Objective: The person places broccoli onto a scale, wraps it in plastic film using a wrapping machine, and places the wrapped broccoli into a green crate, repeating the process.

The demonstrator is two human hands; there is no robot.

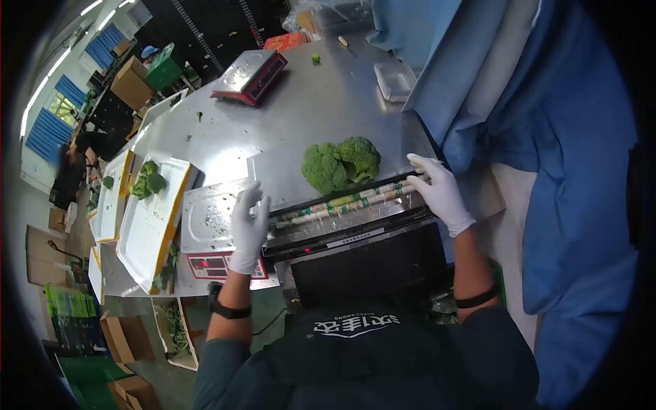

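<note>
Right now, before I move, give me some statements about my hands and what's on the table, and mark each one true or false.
1. The left hand and the right hand both wear white gloves. True.
2. The right hand is gripping the large broccoli. False: it lies beyond the film roll, and neither hand touches it.
3. The clear plastic containers are farther from the person than the right hand is. True.
4. Only the left forearm has a dark band. False: there is one on the right forearm too.
5. A broccoli head sits on the far red scale. False: its pan is bare.
</note>
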